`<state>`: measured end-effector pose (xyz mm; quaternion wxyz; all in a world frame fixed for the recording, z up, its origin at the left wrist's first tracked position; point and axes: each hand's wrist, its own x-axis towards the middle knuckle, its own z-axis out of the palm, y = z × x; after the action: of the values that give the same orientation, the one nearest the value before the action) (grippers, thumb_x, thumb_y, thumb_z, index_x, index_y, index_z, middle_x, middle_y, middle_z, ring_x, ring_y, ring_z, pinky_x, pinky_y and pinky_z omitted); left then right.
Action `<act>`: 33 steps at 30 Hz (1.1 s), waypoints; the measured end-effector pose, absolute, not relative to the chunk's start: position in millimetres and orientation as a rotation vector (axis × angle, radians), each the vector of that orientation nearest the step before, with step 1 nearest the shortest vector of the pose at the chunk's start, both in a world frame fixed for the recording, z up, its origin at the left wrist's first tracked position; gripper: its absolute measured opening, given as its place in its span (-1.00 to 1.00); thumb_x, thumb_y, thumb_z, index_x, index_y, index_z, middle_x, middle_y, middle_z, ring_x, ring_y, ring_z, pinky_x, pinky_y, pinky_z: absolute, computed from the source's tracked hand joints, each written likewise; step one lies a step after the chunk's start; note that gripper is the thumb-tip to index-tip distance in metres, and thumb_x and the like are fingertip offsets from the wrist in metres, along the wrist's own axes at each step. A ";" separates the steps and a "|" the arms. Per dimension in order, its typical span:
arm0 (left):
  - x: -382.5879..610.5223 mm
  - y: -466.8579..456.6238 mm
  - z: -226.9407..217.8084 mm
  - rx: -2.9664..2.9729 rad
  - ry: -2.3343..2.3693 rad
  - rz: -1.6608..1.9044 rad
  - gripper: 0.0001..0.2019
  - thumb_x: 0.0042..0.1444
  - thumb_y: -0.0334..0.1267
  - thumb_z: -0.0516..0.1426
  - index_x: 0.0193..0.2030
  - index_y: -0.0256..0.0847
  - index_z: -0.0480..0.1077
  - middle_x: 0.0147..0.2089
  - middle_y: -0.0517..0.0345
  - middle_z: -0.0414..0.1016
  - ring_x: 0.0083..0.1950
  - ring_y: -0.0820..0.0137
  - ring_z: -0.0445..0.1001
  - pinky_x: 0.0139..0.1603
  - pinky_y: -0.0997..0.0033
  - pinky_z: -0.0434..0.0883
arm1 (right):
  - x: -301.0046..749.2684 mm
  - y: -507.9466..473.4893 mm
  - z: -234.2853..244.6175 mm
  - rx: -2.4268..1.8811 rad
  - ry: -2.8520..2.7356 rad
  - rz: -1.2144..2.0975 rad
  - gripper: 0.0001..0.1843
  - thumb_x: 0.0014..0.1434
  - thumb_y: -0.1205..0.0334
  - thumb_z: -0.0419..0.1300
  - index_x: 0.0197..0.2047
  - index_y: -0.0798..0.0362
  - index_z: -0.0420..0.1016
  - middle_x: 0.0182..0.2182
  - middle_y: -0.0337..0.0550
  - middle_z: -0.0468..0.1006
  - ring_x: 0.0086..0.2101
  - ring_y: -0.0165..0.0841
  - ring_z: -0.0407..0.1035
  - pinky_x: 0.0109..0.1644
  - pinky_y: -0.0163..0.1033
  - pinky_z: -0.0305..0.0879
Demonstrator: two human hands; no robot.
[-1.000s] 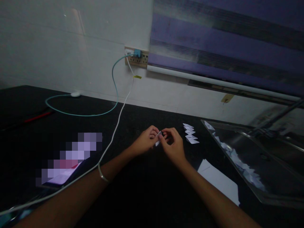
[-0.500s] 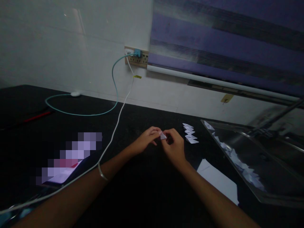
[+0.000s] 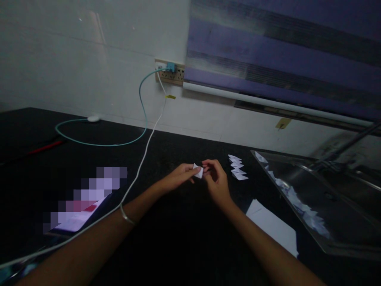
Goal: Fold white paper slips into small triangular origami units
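Both my hands meet over the black counter (image 3: 184, 238). A small white folded paper piece (image 3: 198, 171) sits between them. My left hand (image 3: 179, 177) pinches it from the left with thumb and fingertips. My right hand (image 3: 216, 182) has its fingers curled and pinched at the piece's right edge. Just right of my right hand lies a short row of several similar folded white paper pieces (image 3: 236, 167).
White paper sheets (image 3: 275, 228) lie by my right forearm. A steel sink (image 3: 321, 206) at right holds several paper pieces. A white cable (image 3: 139, 169) and a teal cable (image 3: 119, 143) run from the wall socket (image 3: 169, 71). A lit phone (image 3: 80, 216) lies at left.
The folded piece has been turned between my fingertips and now shows a wider triangular face. Both hands stay in about the same place.
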<state>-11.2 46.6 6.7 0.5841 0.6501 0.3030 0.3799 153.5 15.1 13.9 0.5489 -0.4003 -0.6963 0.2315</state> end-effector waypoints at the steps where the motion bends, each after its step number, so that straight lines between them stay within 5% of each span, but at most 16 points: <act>1: -11.6 45.6 8.0 1.527 0.709 0.884 -0.64 0.16 0.01 0.15 -0.23 -0.31 0.52 -0.25 0.02 0.54 -0.28 0.43 0.45 -0.30 0.48 0.36 | 154.4 16.8 13.5 -0.959 -1.605 0.593 -0.73 0.10 0.41 0.09 -0.12 0.02 0.43 -0.24 -0.14 0.41 -0.24 -0.32 0.35 -0.19 -0.23 0.32; 8: -12.1 43.3 9.9 1.380 0.681 0.895 -0.53 0.19 0.11 0.10 -0.16 -0.34 0.48 -0.20 -0.05 0.53 -0.21 0.36 0.48 -0.33 0.47 0.38 | 157.8 24.2 11.6 -0.979 -1.557 0.734 -0.77 0.10 0.23 0.21 -0.12 0.01 0.45 -0.24 -0.14 0.41 -0.27 -0.33 0.35 -0.28 -0.26 0.34; 17: -10.3 47.8 -5.2 1.518 0.641 0.834 -0.48 0.25 0.17 -0.02 -0.18 -0.27 0.52 -0.19 0.00 0.54 -0.22 0.40 0.46 -0.29 0.50 0.38 | 156.3 17.4 14.9 -0.986 -1.797 0.407 -0.84 0.09 0.42 0.16 -0.28 0.03 0.52 -0.36 -0.17 0.44 -0.32 -0.32 0.35 -0.26 -0.22 0.27; 26: -8.5 48.5 0.7 1.543 0.709 0.857 -0.43 0.16 0.24 0.03 -0.46 -0.29 0.47 -0.49 0.12 0.44 -0.44 0.45 0.37 -0.36 0.48 0.35 | 158.9 10.4 16.3 -0.906 -1.939 0.162 -0.74 0.09 0.45 0.12 -0.22 0.00 0.56 -0.32 -0.10 0.45 -0.25 -0.23 0.35 -0.19 -0.12 0.31; 33: -7.5 42.1 8.2 1.620 0.789 0.923 -0.41 0.19 0.23 0.01 -0.54 -0.29 0.42 -0.57 0.13 0.40 -0.52 0.48 0.33 -0.46 0.50 0.32 | 155.1 12.6 18.6 -0.945 -1.817 0.422 -0.74 0.07 0.44 0.09 -0.23 0.02 0.54 -0.30 -0.14 0.45 -0.28 -0.30 0.37 -0.24 -0.20 0.29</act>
<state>-7.5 42.1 8.2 0.5299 0.6786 0.3304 0.3867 155.1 12.6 18.6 0.5016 -0.3909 -0.7517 0.1748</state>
